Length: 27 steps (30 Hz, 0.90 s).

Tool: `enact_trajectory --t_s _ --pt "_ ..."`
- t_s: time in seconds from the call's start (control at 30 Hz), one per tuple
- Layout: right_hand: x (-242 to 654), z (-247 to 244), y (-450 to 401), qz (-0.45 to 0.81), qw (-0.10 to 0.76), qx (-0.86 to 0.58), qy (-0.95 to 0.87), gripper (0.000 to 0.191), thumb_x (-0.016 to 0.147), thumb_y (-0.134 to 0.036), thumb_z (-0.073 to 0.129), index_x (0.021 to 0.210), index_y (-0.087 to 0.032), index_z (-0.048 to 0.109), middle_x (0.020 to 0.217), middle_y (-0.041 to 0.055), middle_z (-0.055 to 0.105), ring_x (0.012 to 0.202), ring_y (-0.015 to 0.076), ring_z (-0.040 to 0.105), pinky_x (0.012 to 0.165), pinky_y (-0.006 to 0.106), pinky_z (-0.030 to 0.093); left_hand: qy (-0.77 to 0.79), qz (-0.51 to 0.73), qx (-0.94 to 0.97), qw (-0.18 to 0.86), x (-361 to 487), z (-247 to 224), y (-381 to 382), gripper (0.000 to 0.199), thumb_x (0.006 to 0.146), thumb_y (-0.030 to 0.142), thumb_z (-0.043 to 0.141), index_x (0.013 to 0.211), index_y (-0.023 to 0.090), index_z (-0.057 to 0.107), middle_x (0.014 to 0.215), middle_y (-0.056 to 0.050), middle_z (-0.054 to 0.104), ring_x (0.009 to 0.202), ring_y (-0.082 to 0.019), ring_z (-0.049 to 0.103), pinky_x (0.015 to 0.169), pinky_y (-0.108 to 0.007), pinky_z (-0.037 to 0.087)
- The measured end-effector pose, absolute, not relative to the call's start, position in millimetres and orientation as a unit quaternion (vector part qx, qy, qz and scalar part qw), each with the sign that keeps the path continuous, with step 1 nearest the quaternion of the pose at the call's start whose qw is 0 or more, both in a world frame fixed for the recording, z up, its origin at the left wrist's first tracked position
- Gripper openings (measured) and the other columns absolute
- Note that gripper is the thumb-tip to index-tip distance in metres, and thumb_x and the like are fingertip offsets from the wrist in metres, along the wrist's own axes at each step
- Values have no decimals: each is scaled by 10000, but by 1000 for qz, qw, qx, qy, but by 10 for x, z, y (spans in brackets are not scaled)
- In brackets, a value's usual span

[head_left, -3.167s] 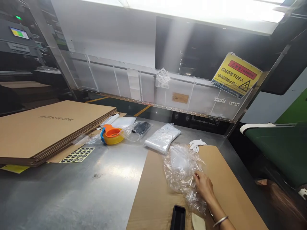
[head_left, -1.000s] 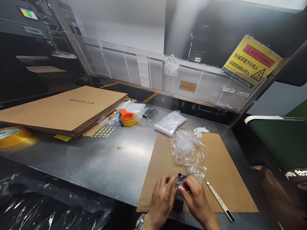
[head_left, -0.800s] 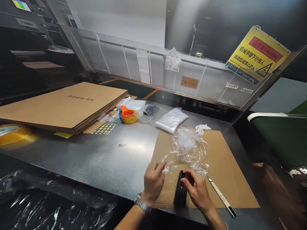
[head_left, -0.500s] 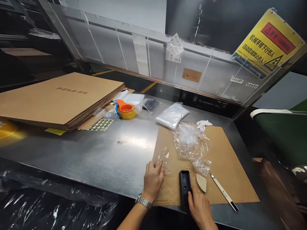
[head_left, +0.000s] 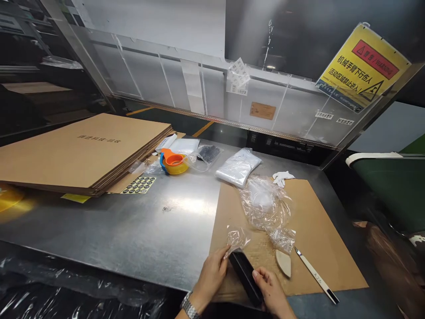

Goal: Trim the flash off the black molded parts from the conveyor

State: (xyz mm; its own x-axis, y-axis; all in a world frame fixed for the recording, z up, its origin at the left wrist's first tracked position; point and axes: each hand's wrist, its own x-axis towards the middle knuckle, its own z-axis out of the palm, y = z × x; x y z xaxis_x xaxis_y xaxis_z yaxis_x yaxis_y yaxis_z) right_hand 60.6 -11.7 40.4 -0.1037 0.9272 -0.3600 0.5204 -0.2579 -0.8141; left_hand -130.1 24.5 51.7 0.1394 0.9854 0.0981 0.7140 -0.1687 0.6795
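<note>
My right hand (head_left: 270, 288) grips a long black rectangular plastic piece (head_left: 246, 277) by its side, tilted above the cardboard sheet (head_left: 327, 239). Closed in a pinch, my left hand (head_left: 212, 271) holds a small clear plastic bag (head_left: 239, 237) at the far end of the black piece. Whether that end is inside the bag I cannot tell. Just right of my right hand lies a beige wedge-shaped pad (head_left: 283, 263). Further right is a white-handled knife (head_left: 317, 274) marked A26, its blade pointing away.
Crumpled clear film (head_left: 265, 204), a stack of plastic bags (head_left: 239, 167) and a white glove (head_left: 283, 177) lie beyond my hands. Leftward are a tape dispenser (head_left: 174, 161), a sticker sheet (head_left: 139, 185) and stacked cardboard (head_left: 86, 150). A clear panel (head_left: 219, 106) bounds the steel table's back.
My right hand has lifted the black piece and turned it leftward, hiding its hollow face. My left hand has brought the clear bag to the piece's far end.
</note>
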Motion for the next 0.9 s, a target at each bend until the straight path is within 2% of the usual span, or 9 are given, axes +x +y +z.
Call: enact_trajectory --t_s 0.13,0.23,0.33,0.43,0.53,0.63,0.73,0.8,0.9 --pt "603 351 -132 360 235 -671 -604 576 838 -675 261 702 -199 555 582 40 595 551 176 590 478 231 391 617 258 717 199 -1228 461 140 356 877 166 362 1145 210 591 1003 -49 703 891 -184 665 762 -285 542" --pt "519 346 -185 279 231 -690 -627 445 876 -553 326 788 -229 618 608 67 639 591 214 626 527 252 387 637 250 715 139 -1188 501 178 376 862 130 362 1184 162 552 948 -112 654 869 -242 632 731 -374 526" --pt "436 341 -215 229 223 -689 -650 390 889 -466 335 794 -239 637 648 88 662 595 230 640 546 267 396 613 242 744 110 -1128 582 235 296 865 127 378 1017 196 622 868 -85 614 823 -239 590 715 -380 495" --pt "449 357 -161 212 223 -672 -673 358 891 -416 338 844 -228 640 692 91 683 636 243 659 577 282 429 563 230 786 111 -1025 682 212 215 858 139 439 843 229 633 791 -33 601 752 -197 570 650 -300 478" --pt "566 407 -20 223 234 -651 -686 344 908 -363 322 1042 -194 590 746 66 706 671 206 677 570 245 463 555 223 795 103 -924 794 137 195 859 147 454 868 231 630 807 -35 599 767 -198 566 636 -288 470" --pt "692 503 114 228 236 -635 -699 367 920 -298 274 1118 -152 546 837 78 714 688 179 680 563 226 478 593 219 771 81 -827 916 54 273 898 151 362 976 193 620 816 -81 588 769 -225 565 626 -324 464" --pt "771 665 147 211 206 -625 -723 429 896 -235 294 1250 -62 464 795 140 701 696 248 675 565 291 469 593 206 774 86 -664 1050 -55 267 887 154 392 1029 200 614 812 -80 607 743 -222 575 602 -311 459" --pt "823 806 128 205 175 -610 -745 504 858 -198 358 1319 6 381 693 149 681 645 287 663 528 312 438 572 195 790 102 -527 1148 -127 220 856 150 453 954 222 636 796 -53 630 723 -203 583 601 -286 458" --pt "934 1026 120 216 147 -566 -782 421 867 -191 363 1252 -70 484 686 119 682 637 250 658 524 273 403 579 190 784 120 -387 1306 -184 239 843 122 435 955 205 629 817 -62 647 755 -214 590 645 -301 463"
